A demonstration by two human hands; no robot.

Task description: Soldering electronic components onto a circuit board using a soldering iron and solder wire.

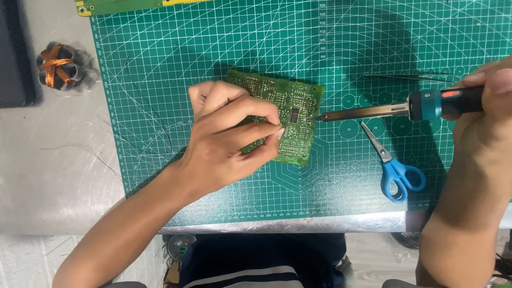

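A green circuit board lies on the green cutting mat. My left hand rests over the board's left part, thumb and forefinger pinched together near its middle; whether they hold something thin there I cannot tell. My right hand grips the dark and blue handle of a soldering iron, lying level, its metal tip touching the board's right edge.
Blue-handled scissors lie on the mat below the iron. Thin tweezers lie above it. A copper-wound coil sits on the grey table at far left. Another green board strip is at the top edge. Loose thin wires lie left of the mat.
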